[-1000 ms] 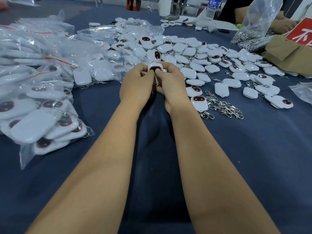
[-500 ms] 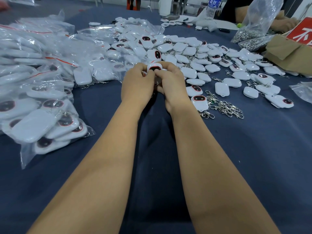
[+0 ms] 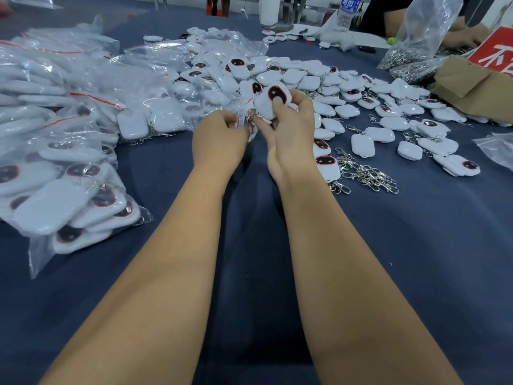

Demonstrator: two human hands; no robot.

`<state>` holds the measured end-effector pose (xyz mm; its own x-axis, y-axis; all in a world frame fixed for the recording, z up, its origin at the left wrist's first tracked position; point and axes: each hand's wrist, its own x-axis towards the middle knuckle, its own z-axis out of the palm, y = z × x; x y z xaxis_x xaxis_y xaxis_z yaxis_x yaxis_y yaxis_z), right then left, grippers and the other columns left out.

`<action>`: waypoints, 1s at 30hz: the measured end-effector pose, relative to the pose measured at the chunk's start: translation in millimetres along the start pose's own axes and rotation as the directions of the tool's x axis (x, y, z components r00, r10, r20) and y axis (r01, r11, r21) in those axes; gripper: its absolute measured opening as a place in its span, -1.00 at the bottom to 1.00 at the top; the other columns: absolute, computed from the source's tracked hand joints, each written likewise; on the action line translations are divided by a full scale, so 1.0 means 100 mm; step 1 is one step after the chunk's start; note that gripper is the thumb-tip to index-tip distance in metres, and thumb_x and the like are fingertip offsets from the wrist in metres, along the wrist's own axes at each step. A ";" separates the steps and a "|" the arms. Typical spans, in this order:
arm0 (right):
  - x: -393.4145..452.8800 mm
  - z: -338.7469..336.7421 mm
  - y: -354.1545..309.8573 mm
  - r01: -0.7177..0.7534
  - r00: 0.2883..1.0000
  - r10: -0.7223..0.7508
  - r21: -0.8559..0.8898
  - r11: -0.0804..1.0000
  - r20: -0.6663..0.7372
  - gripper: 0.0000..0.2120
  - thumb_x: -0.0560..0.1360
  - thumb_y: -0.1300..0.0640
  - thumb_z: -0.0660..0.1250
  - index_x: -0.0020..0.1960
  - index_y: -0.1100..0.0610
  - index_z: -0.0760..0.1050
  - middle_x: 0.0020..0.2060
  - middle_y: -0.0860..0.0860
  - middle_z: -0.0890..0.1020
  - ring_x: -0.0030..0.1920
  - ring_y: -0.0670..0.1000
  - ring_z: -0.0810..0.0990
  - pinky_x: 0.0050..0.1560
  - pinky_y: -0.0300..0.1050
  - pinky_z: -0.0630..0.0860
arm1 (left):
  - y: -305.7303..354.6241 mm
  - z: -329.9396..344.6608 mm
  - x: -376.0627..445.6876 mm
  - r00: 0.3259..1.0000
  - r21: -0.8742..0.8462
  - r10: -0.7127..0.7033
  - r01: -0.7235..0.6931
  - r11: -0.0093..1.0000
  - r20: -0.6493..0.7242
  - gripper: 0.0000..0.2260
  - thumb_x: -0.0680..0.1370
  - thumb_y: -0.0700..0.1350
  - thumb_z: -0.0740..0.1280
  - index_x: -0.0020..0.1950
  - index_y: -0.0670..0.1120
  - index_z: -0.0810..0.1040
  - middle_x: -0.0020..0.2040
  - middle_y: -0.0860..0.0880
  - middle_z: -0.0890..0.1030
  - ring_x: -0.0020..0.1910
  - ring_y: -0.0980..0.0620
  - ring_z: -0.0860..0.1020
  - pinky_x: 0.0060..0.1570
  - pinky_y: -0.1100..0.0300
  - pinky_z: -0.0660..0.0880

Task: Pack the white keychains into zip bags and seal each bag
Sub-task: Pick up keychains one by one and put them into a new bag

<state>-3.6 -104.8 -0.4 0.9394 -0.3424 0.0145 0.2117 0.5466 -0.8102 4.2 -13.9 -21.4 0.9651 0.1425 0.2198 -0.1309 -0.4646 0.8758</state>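
Right hand [image 3: 288, 134] grips 1 white keychain [image 3: 270, 102], thumb on its dark oval face; left hand [image 3: 222, 140] pinches a clear zip bag [image 3: 244, 122] edge beside it, center frame. Loose keychains, too many to count, at 1 o'clock; filled bags [image 3: 69, 195] at 9. Red sign [image 3: 497, 55] at 2, writing cut off. 1 bottle [image 3: 347, 8] at 12.

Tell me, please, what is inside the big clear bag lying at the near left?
The big clear bag holds several white keychains, some showing dark oval faces, plus a metal clasp. Those underneath are covered, so their number is unclear.
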 end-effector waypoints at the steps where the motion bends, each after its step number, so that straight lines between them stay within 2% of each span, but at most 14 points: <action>1: -0.01 0.01 0.01 0.012 1.000 -0.011 -0.032 0.999 0.018 -0.85 0.61 0.37 0.20 0.00 0.13 0.38 -0.03 0.16 0.50 -0.17 0.00 0.54 -0.02 -0.10 0.63 | 0.01 0.00 -0.01 1.000 0.004 -0.001 0.001 1.000 -0.004 -0.84 0.47 -0.18 0.26 -0.19 -0.27 0.56 -0.34 -0.12 0.47 -0.33 -0.05 0.35 -0.31 0.13 0.29; 4: -0.02 0.01 0.05 0.082 0.995 -0.070 -0.199 0.976 0.065 -0.80 0.59 0.37 0.24 -0.05 0.08 0.40 -0.09 0.09 0.55 -0.13 -0.01 0.53 -0.06 -0.16 0.54 | 0.03 -0.01 -0.02 1.000 -0.011 -0.016 0.016 1.000 -0.015 -0.80 0.52 -0.17 0.22 -0.29 -0.19 0.48 -0.40 -0.11 0.43 -0.36 -0.06 0.36 -0.33 0.13 0.28; 7: -0.04 -0.02 0.08 0.178 0.984 -0.154 -0.449 0.876 0.090 -0.85 0.54 0.29 0.35 -0.03 0.09 0.43 -0.09 0.06 0.58 -0.11 -0.03 0.54 0.00 -0.15 0.50 | 0.05 -0.02 -0.04 0.998 -0.051 -0.039 0.036 0.998 -0.049 -0.79 0.51 -0.17 0.20 -0.32 -0.11 0.49 -0.51 0.03 0.47 -0.44 0.03 0.44 -0.40 0.20 0.32; 10: -0.05 -0.04 0.10 0.226 0.972 -0.218 -0.608 0.761 0.088 -0.87 0.50 0.17 0.43 -0.03 0.06 0.48 -0.07 -0.04 0.58 -0.02 -0.09 0.52 0.07 -0.28 0.46 | 0.04 -0.02 -0.02 0.992 -0.064 -0.054 0.047 0.997 -0.116 -0.83 0.51 -0.12 0.20 -0.22 -0.09 0.53 -0.40 0.08 0.52 -0.41 0.10 0.41 -0.41 0.20 0.29; 12: -0.03 -0.05 0.11 0.202 0.974 -0.219 -0.654 0.729 0.058 -0.85 0.48 0.14 0.45 -0.06 0.00 0.48 0.01 -0.01 0.59 0.07 -0.02 0.52 0.14 -0.17 0.46 | 0.03 -0.03 0.00 0.983 -0.087 -0.075 0.061 0.994 -0.170 -0.85 0.51 -0.09 0.21 -0.15 -0.07 0.55 -0.31 0.10 0.53 -0.36 0.11 0.41 -0.39 0.20 0.27; 14: -0.02 -0.07 0.10 0.172 0.981 -0.190 -0.657 0.734 0.043 -0.85 0.47 0.14 0.45 -0.09 -0.02 0.48 -0.11 -0.05 0.57 -0.09 -0.08 0.54 -0.02 -0.19 0.48 | 0.02 -0.03 0.00 0.975 -0.112 -0.093 0.071 0.991 -0.201 -0.83 0.49 -0.08 0.23 -0.09 -0.08 0.60 -0.28 0.10 0.57 -0.35 0.14 0.44 -0.38 0.22 0.29; 16: -0.02 -0.08 0.10 0.186 0.979 -0.187 -0.693 0.697 0.075 -0.90 0.47 0.13 0.45 -0.04 -0.01 0.56 -0.25 -0.10 0.56 -0.25 -0.11 0.52 -0.17 -0.21 0.45 | 0.04 -0.03 0.00 0.973 -0.132 -0.084 0.056 0.990 -0.215 -0.85 0.49 -0.08 0.27 -0.07 -0.06 0.62 -0.29 0.11 0.58 -0.37 0.20 0.45 -0.39 0.29 0.30; 17: -0.03 -0.09 0.11 0.202 0.977 -0.184 -0.717 0.667 0.105 -0.86 0.48 0.12 0.44 0.03 0.00 0.62 -0.23 -0.08 0.60 -0.22 -0.08 0.55 -0.14 -0.19 0.48 | 0.05 -0.03 -0.01 0.973 -0.151 -0.074 0.041 0.988 -0.220 -0.88 0.49 -0.08 0.28 -0.09 -0.04 0.61 -0.30 0.12 0.57 -0.37 0.22 0.46 -0.38 0.32 0.32; 20: -0.05 -0.08 0.12 0.231 0.973 -0.142 -0.763 0.604 0.182 -0.69 0.53 0.17 0.36 0.26 0.02 0.61 0.03 -0.04 0.69 0.03 -0.04 0.62 0.18 -0.09 0.54 | 0.10 -0.03 -0.03 0.974 -0.257 -0.029 -0.031 0.966 -0.226 -0.93 0.50 -0.09 0.33 -0.19 0.03 0.53 -0.31 0.12 0.58 -0.34 0.19 0.52 -0.28 0.28 0.46; 22: -0.05 -0.08 0.12 0.228 0.973 -0.109 -0.761 0.607 0.205 -0.66 0.55 0.22 0.30 0.29 0.02 0.59 0.10 -0.05 0.68 0.10 -0.03 0.62 0.23 -0.04 0.54 | 0.11 -0.03 -0.07 0.970 -0.235 0.048 -0.106 0.966 -0.239 -0.89 0.48 -0.08 0.34 -0.23 0.07 0.48 -0.35 0.14 0.54 -0.38 0.26 0.48 -0.31 0.34 0.44; 24: -0.06 -0.09 0.12 0.233 0.972 -0.120 -0.755 0.612 0.203 -0.70 0.53 0.25 0.30 0.21 0.05 0.62 0.08 -0.01 0.69 0.03 -0.11 0.63 0.11 -0.16 0.57 | 0.13 -0.02 -0.10 0.964 -0.195 0.126 -0.173 0.965 -0.233 -0.87 0.46 -0.06 0.35 -0.26 0.10 0.46 -0.37 0.16 0.52 -0.40 0.27 0.47 -0.35 0.38 0.42; 26: -0.06 -0.11 0.12 0.255 0.967 -0.187 -0.736 0.627 0.176 -0.80 0.51 0.28 0.29 -0.02 0.02 0.59 -0.17 -0.10 0.66 -0.27 -0.28 0.52 -0.22 -0.43 0.44 | 0.15 0.00 -0.11 0.962 -0.164 0.181 -0.215 0.963 -0.203 -0.86 0.44 -0.05 0.35 -0.27 0.12 0.44 -0.39 0.15 0.50 -0.41 0.25 0.45 -0.38 0.39 0.38; 28: -0.06 -0.11 0.10 0.261 0.965 -0.198 -0.730 0.632 0.174 -0.72 0.53 0.31 0.24 -0.25 -0.01 0.42 -0.42 -0.19 0.50 -0.45 -0.25 0.40 -0.42 -0.44 0.30 | 0.15 0.04 -0.13 0.961 -0.114 0.215 -0.237 0.965 -0.176 -0.85 0.44 -0.03 0.36 -0.27 0.14 0.42 -0.39 0.15 0.48 -0.40 0.26 0.44 -0.36 0.40 0.36; 30: -0.07 -0.11 0.09 0.215 0.974 -0.093 -0.711 0.669 0.207 -0.69 0.58 0.33 0.17 -0.29 0.05 0.36 -0.44 -0.19 0.45 -0.41 -0.20 0.39 -0.39 -0.37 0.32 | 0.15 0.05 -0.14 0.958 -0.071 0.231 -0.246 0.967 -0.169 -0.84 0.44 0.00 0.35 -0.27 0.16 0.39 -0.39 0.16 0.47 -0.38 0.25 0.43 -0.35 0.39 0.36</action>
<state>-10.8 -105.7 -14.1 0.9510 -0.2262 0.2109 0.1522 -0.2512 -0.9559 -9.8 -27.0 -13.3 0.8561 0.1768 0.4856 -0.3799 -0.4219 0.8232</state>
